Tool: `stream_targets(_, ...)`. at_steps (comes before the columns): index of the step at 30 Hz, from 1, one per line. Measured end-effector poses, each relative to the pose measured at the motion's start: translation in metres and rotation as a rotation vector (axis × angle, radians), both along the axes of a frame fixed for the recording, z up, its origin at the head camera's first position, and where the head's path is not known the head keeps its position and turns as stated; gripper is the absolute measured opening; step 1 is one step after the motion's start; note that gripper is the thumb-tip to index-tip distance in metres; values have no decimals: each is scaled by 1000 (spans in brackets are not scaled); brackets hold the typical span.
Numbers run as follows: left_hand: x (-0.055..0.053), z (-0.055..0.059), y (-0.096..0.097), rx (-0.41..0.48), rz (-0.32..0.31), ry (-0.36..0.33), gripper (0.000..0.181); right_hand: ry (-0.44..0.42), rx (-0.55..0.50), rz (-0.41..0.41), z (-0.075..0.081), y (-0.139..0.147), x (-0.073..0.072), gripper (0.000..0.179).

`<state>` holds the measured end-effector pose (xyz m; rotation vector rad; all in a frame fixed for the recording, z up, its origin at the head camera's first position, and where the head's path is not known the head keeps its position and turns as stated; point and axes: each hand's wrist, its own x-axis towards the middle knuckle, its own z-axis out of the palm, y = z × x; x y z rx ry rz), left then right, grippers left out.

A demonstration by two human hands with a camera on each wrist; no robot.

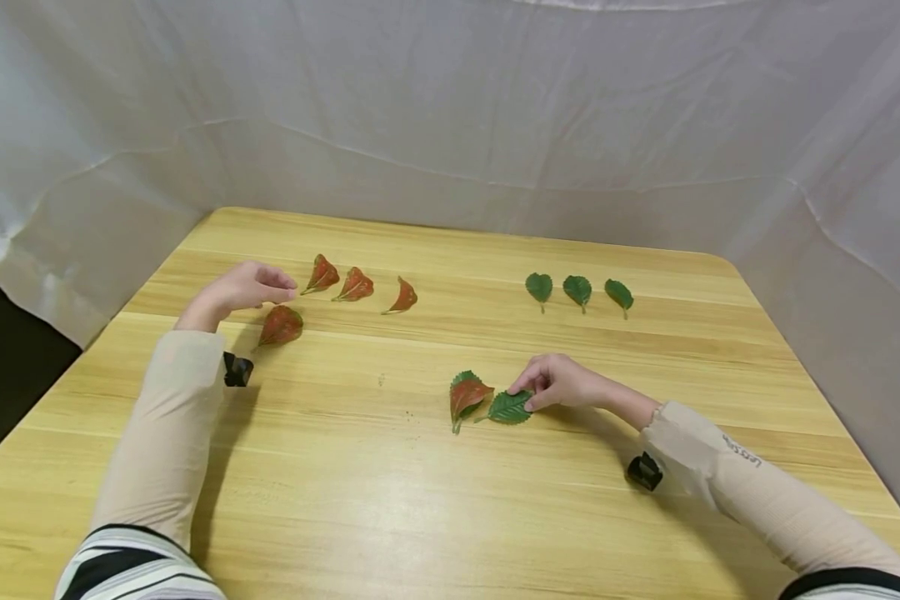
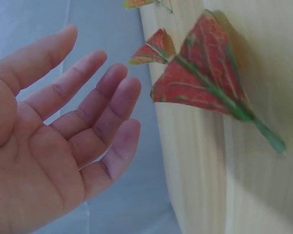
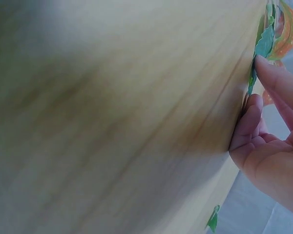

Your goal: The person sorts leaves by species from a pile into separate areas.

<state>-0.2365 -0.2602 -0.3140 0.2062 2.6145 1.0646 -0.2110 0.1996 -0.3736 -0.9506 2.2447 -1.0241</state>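
Note:
My right hand (image 1: 562,385) pinches the right edge of a green leaf (image 1: 507,407) low over the table; in the right wrist view the thumb and fingertips meet at the leaf (image 3: 265,41). Just left of it, a red leaf (image 1: 468,395) lies across another green leaf (image 1: 465,377). At the left, my left hand (image 1: 242,288) hovers with loosely bent fingers and holds nothing. Below its fingers sits a single red leaf (image 1: 282,326). The left wrist view has the palm (image 2: 34,161) facing a red leaf with a green stem (image 2: 205,73).
Three red leaves (image 1: 355,285) stand in a row at the back left of the wooden table (image 1: 390,517). A row of three green leaves (image 1: 577,289) is at the back right. Pale sheeting (image 1: 450,108) hangs behind and beside the table.

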Motion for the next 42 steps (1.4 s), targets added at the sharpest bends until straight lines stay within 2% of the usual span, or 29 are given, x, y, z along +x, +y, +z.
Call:
stream_targets(6,5,7,14,-10,-8,25,41,1,1,-3,0,0,1,24)
stream_targets(19,8,20,49,-40,-153,127,33,12,4,-6,-1,-1,3,24)
stream_targets(29,8,17,84,-11,-325,165,31,16,2,-7,0,-3,4,24)
stream_targets(36,4,16,104,35,-377,177,26,-6,2,-23,-1,-4,4,24)
stream_targets(42,6,16,116,10,-438,213,24,-1,-1,-19,-3,-5,3,24)
